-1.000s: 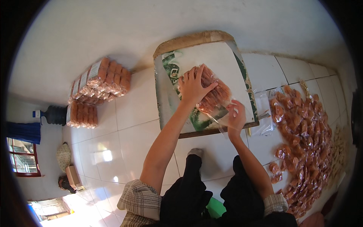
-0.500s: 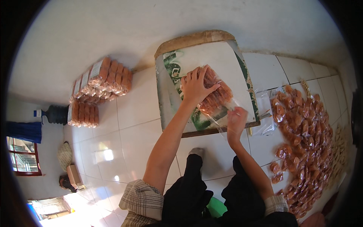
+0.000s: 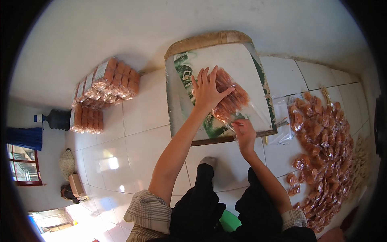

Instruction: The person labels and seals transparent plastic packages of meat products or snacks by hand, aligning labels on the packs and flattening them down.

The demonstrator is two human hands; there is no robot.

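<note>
A clear plastic bag (image 3: 224,114) filled with several reddish-brown snack packets (image 3: 231,99) lies on a low, worn table with a white and green top (image 3: 238,54). My left hand (image 3: 207,92) is spread over the bag's left side, its fingers stretched out and its thumb across the packets. At the bag's near end, my right hand (image 3: 245,131) pinches the loose plastic between closed fingers. Part of the bag is hidden beneath my left hand.
Stacked filled packs (image 3: 107,82) stand on the tiled floor at the left, by the wall. A large heap of wrapped reddish-brown packets (image 3: 322,137) spreads over the floor at the right. Clear plastic bags (image 3: 281,131) lie beside the table. A green object (image 3: 230,221) shows between my legs.
My right hand has moved left and slightly nearer along the bag's near end, gathering the loose plastic. My left hand stays on the bag, its fingers spread a little wider.
</note>
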